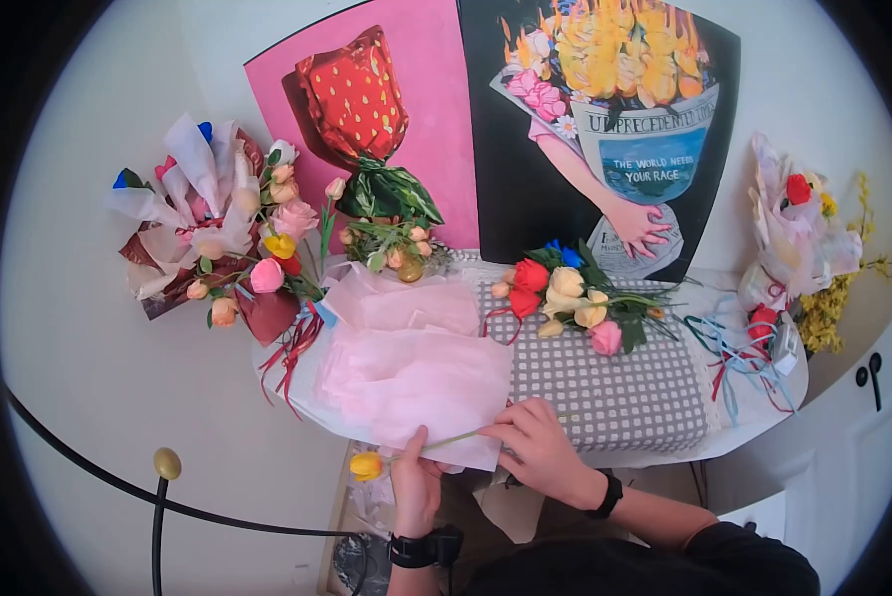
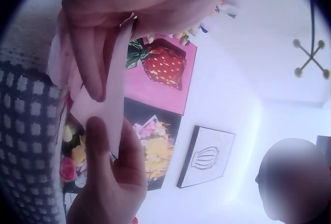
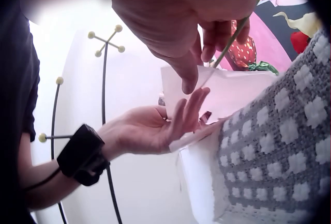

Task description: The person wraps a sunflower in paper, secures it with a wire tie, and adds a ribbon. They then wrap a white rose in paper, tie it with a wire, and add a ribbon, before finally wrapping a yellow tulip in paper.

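Note:
A yellow tulip [image 1: 367, 467] lies across the near edge of the pink tissue paper [image 1: 416, 382], its bloom to the left and its thin green stem running rightward. The right hand [image 1: 540, 447] pinches this stem between thumb and fingers, and the stem's end shows beyond the hand. Beside the bloom, the left hand [image 1: 416, 487] is at the stem and the paper's edge. In the right wrist view, the fingers of the left hand [image 3: 155, 126] are nearly straight along the paper. Part of the stem is hidden behind the left hand in the head view.
Loose flowers [image 1: 575, 298] lie on the checked cloth [image 1: 635, 397]. A wrapped bouquet [image 1: 208, 228] stands left, another [image 1: 799, 238] right. Ribbons [image 1: 739, 358] lie at the right and left table ends. Two paintings [image 1: 605, 139] lean at the back.

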{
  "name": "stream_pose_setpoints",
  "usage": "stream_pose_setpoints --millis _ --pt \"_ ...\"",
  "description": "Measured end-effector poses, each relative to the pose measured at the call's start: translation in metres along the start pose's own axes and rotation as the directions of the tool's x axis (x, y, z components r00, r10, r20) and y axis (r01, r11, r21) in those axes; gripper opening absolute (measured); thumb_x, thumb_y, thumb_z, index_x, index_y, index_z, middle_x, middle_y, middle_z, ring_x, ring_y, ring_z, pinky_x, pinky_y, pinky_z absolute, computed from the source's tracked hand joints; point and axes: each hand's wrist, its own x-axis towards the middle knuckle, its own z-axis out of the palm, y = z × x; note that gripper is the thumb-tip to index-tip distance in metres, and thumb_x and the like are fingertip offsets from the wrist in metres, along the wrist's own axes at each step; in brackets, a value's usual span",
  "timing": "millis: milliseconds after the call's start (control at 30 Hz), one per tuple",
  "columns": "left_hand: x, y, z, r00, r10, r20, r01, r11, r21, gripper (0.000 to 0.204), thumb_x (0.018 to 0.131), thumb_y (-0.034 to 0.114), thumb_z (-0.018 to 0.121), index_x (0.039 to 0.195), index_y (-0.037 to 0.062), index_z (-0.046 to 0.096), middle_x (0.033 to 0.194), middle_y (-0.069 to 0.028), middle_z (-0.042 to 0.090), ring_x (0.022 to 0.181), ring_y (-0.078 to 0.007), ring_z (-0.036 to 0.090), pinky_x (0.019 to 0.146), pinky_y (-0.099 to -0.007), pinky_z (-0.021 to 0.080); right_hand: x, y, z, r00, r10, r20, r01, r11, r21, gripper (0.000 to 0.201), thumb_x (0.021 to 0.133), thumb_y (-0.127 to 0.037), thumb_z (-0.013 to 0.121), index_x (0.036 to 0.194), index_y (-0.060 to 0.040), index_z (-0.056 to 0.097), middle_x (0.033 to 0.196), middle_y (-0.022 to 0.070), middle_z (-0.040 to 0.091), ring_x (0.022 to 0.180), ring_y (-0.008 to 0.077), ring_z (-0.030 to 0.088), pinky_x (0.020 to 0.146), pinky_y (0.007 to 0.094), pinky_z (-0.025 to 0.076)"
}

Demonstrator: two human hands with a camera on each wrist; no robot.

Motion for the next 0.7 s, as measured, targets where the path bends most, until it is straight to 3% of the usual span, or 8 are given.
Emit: stream_pose_setpoints --millis 200,267,367,400,467,500,567,700 --pt "-0.004 0.009 0.004 0.997 0.059 -0.041 -0.058 0.998 0.026 0.041 0.102 0.016 0.058 0.135 -0.0068 0.049 0.123 -0.0196 0.065 0.103 -0.0309 0.073 0.073 -0.0436 0.068 -0.011 0.004 0.000 0.986 -0.161 -0.045 0.144 0.954 -0.261 0.028 0.077 -0.007 0.071 0.105 -0.0096 0.070 0.106 0.0022 0.061 0.105 0.0256 0.056 0.096 0.0419 0.043" --pt "-0.006 0.012 0.005 0.997 0.071 -0.042 -0.068 0.995 0.076 0.041 0.102 0.016 0.058 0.134 -0.0071 0.049 0.122 -0.0196 0.065 0.101 -0.0311 0.073 0.071 -0.0426 0.068 -0.008 0.005 -0.002 0.973 -0.229 -0.032 0.208 0.928 -0.308 0.025 0.073 -0.009 0.077 0.097 -0.0101 0.072 0.103 0.0004 0.063 0.102 0.0262 0.057 0.092 0.0416 0.043" --pt "-0.010 0.018 0.009 0.993 0.112 -0.022 -0.107 0.982 0.154 0.041 0.102 0.015 0.057 0.133 -0.0102 0.048 0.117 -0.0238 0.067 0.092 -0.0343 0.075 0.064 -0.0409 0.068 -0.005 0.009 0.001 0.984 -0.176 -0.033 0.169 0.973 -0.155 0.015 0.078 -0.009 0.077 0.092 -0.0080 0.070 0.101 0.0016 0.065 0.098 0.0252 0.059 0.089 0.0399 0.044" --pt "-0.012 0.020 0.010 0.998 0.054 0.012 -0.055 0.977 0.204 0.041 0.102 0.014 0.057 0.132 -0.0121 0.047 0.114 -0.0263 0.067 0.088 -0.0368 0.075 0.062 -0.0402 0.068 -0.006 0.011 0.003 0.984 -0.178 -0.031 0.171 0.973 -0.154 0.015 0.078 -0.009 0.077 0.092 -0.0080 0.070 0.101 0.0016 0.065 0.098 0.0252 0.059 0.089 0.0399 0.044" --pt "-0.014 0.020 0.010 0.999 -0.005 0.040 -0.005 0.967 0.254 0.041 0.102 0.013 0.056 0.132 -0.0139 0.046 0.111 -0.0288 0.068 0.083 -0.0394 0.076 0.060 -0.0396 0.067 -0.009 0.013 0.006 0.998 0.021 -0.058 -0.021 1.000 -0.007 0.010 0.083 -0.009 0.076 0.090 -0.0062 0.069 0.097 0.0045 0.066 0.092 0.0249 0.061 0.085 0.0384 0.045" --pt "-0.014 0.018 0.011 0.999 -0.003 0.053 -0.010 0.969 0.248 0.041 0.103 0.012 0.055 0.132 -0.0139 0.045 0.109 -0.0295 0.069 0.083 -0.0413 0.076 0.061 -0.0408 0.067 -0.011 0.013 0.006 0.998 0.019 -0.057 -0.019 1.000 -0.006 0.010 0.083 -0.009 0.076 0.090 -0.0062 0.069 0.097 0.0045 0.066 0.092 0.0249 0.061 0.085 0.0384 0.045" --pt "-0.014 0.016 0.012 0.998 0.000 0.067 -0.017 0.970 0.242 0.041 0.103 0.012 0.054 0.133 -0.0139 0.044 0.108 -0.0301 0.069 0.082 -0.0432 0.075 0.062 -0.0420 0.067 -0.014 0.012 0.006 0.970 0.241 0.011 -0.241 0.968 0.062 0.011 0.085 -0.007 0.075 0.093 -0.0052 0.067 0.093 0.0067 0.067 0.089 0.0259 0.062 0.083 0.0379 0.045" --pt "-0.018 0.015 0.017 0.997 0.016 0.078 -0.033 0.972 0.232 0.038 0.103 0.011 0.054 0.129 -0.0161 0.046 0.106 -0.0292 0.070 0.084 -0.0438 0.075 0.063 -0.0422 0.067 -0.012 0.006 0.006 0.935 0.355 0.000 -0.353 0.929 0.113 0.012 0.085 -0.007 0.074 0.095 -0.0055 0.067 0.097 0.0065 0.067 0.092 0.0265 0.061 0.083 0.0379 0.045"
